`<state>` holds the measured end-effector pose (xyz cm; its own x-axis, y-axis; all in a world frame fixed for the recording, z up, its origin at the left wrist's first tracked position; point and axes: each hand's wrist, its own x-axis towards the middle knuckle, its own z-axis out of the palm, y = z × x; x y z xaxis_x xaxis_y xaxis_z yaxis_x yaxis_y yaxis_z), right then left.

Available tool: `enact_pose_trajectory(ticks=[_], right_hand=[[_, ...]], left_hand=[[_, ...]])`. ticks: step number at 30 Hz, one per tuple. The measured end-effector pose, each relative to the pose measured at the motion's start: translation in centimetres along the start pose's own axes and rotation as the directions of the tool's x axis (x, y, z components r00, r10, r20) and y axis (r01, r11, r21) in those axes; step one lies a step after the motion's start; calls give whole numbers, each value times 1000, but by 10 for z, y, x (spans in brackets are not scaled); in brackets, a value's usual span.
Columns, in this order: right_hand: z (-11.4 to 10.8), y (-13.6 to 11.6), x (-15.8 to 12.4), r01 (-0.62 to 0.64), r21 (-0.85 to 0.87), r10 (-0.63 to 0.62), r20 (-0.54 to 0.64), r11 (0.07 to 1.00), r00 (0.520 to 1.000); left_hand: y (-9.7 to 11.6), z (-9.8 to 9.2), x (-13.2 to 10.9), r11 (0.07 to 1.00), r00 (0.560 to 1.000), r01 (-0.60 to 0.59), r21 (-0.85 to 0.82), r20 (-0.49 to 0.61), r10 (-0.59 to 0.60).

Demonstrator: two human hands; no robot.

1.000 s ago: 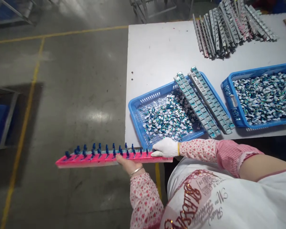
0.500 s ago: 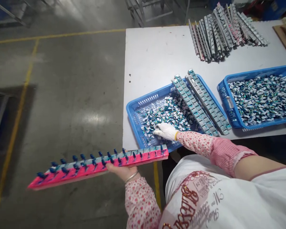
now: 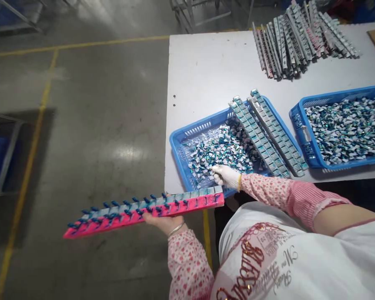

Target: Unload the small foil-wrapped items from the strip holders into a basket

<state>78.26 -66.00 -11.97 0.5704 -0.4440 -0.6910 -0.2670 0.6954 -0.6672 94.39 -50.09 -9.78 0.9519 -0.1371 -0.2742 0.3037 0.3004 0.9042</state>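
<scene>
My left hand (image 3: 165,223), bare with a bangle at the wrist, grips a long bar (image 3: 193,203) from below. The bar is bright pink along its side and silvery on top, with dark blue pointed pieces standing out of it in rows. Fewer stand near its right end. My right hand (image 3: 227,176), in a white glove, is over the front of a blue basket (image 3: 178,156), its fingers curled together. Whether they hold anything is hidden. Small blue-and-white pieces (image 3: 225,146) lie loose in that basket, just beyond the fingers.
Two silvery segmented bars (image 3: 276,131) lie across the basket's right side. A second blue basket (image 3: 315,152) of similar pieces stands to the right. More bars (image 3: 295,41) are heaped at the back of the white table (image 3: 200,66). The table's left edge drops to the floor.
My right hand's fingers have drawn together from a looser reach among the pieces. The bar's far left end has swung rightward, and its blue pieces now lean differently in view.
</scene>
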Motion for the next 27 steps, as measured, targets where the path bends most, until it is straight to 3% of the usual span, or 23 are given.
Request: enact_pose_trajectory(ticks=[1, 3, 4, 6, 7, 9, 10, 15, 17, 21, 22, 25, 26, 27], right_hand=[[-4, -6, 5, 3, -48, -5, -43, 999, 999], [-10, -19, 10, 127, -387, -171, -81, 913, 982], [-10, -25, 10, 198, -547, -271, -54, 813, 961], [-2, -31, 5, 346, -754, -399, 122, 559, 909], [5, -31, 0, 419, -784, -399, 239, 459, 885], [24, -27, -9, 534, -760, -335, 427, 371, 840], [34, -22, -14, 556, -764, -316, 466, 326, 826], [56, -4, -24, 523, -850, -354, 470, 65, 808], [52, -3, -23, 539, -836, -363, 471, 108, 804], [41, -5, -23, 492, -771, -371, 354, 403, 859], [40, -6, -24, 506, -755, -370, 368, 416, 853], [42, -7, -29, 615, -723, -409, 481, 316, 775], [43, -9, -29, 639, -700, -444, 485, 318, 753], [43, -10, -27, 633, -672, -491, 432, 383, 756]], left_hand=[[-2, 1, -3, 1000, 1000, 26, 13, 9, -26], [-9, 4, -9, 994, 996, 91, 52, 5, -92], [-14, 5, -12, 990, 993, 119, 73, -11, -119], [-24, 9, -18, 981, 987, 157, 113, -42, -153], [-28, 11, -21, 977, 984, 174, 127, -52, -168], [-35, 19, -28, 970, 979, 195, 143, -85, -184], [-37, 23, -32, 968, 977, 202, 147, -106, -188], [-36, 40, -46, 937, 941, 285, 204, -245, -233], [-35, 43, -48, 928, 937, 298, 224, -254, -240], [-36, 48, -47, 946, 961, 237, 219, -197, -195], [-36, 49, -47, 950, 964, 219, 223, -202, -175], [-36, 52, -46, 955, 964, 194, 224, -224, -143], [-35, 53, -46, 956, 965, 195, 217, -217, -148], [-33, 53, -46, 958, 968, 201, 205, -191, -162]])
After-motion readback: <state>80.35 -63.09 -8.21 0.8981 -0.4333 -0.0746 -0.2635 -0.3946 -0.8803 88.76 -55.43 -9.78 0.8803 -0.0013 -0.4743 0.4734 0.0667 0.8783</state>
